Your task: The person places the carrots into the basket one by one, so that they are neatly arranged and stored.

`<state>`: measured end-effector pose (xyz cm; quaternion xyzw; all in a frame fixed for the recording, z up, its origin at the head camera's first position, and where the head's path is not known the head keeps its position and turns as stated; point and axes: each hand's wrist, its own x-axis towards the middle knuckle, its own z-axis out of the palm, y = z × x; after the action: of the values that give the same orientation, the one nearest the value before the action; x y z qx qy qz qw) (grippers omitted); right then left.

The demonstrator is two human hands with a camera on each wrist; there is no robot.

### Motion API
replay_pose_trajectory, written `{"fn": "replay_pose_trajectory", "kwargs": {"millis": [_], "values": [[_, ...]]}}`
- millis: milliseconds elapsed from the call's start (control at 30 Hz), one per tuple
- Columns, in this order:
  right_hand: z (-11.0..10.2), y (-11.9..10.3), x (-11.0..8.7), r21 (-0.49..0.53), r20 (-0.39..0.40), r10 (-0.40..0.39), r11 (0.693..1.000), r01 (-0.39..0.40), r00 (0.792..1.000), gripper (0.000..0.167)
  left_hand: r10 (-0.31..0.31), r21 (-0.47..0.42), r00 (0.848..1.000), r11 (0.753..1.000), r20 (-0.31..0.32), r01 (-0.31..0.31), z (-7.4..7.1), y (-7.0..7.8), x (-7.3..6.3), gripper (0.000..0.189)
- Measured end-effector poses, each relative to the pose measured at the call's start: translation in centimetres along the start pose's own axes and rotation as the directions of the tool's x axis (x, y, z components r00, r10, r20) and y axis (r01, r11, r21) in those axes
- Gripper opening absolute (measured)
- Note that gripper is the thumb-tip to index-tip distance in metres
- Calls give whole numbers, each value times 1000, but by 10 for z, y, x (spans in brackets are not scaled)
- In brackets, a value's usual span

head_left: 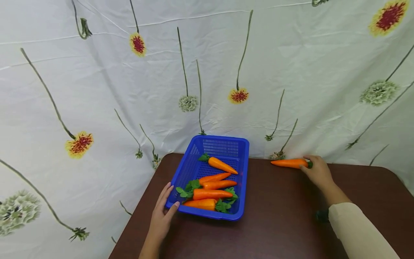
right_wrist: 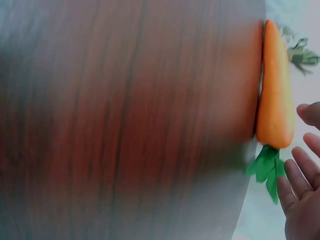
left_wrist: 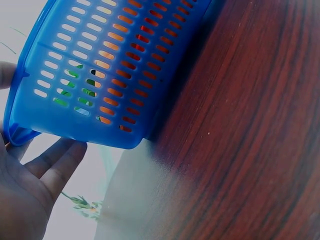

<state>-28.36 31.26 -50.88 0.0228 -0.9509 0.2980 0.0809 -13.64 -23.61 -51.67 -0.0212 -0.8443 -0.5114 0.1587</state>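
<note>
A blue plastic basket (head_left: 244, 180) sits on the table, with several orange carrots (head_left: 212, 194) bearing green leafy tops inside. My left hand (head_left: 161, 212) holds the basket's near left corner, thumb at the front rim and fingers along the left side. In the left wrist view its fingers (left_wrist: 65, 162) lie against the slotted wall under the rim. One more carrot (head_left: 288, 163) lies at the table's back edge, right of the basket. My right hand (head_left: 317, 171) is at its leafy end; the right wrist view shows spread fingers beside the carrot (right_wrist: 275, 90) and its leaves.
The dark brown wood-grain table (head_left: 275, 216) has a rounded back right corner. A white cloth (head_left: 210, 46) printed with flowers hangs right behind it and along the left. A dark object (head_left: 321, 216) shows beside the right sleeve (head_left: 355, 226).
</note>
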Motion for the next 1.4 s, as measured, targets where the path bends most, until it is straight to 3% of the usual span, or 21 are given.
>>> {"fn": "replay_pose_trajectory", "kwargs": {"millis": [200,633,833,1067,1400], "values": [[-3,8,-1,-6,49,17,1000,-17,999,58,-6,-3,1000,1000,2,6,0,0,0,56],[-1,14,-3,-61,62,-13,998,17,998,51,-19,-14,1000,1000,10,19,1,-2,0,56],[0,15,-5,-56,68,-4,998,8,998,51,-42,-31,999,999,19,43,0,-2,0,56],[2,19,-6,-43,64,-12,999,15,998,51,-22,-8,1000,1000,18,22,0,-1,0,56],[-2,21,-12,2,56,-11,1000,11,998,55,-15,-40,1000,999,14,15,0,0,0,56]]}}
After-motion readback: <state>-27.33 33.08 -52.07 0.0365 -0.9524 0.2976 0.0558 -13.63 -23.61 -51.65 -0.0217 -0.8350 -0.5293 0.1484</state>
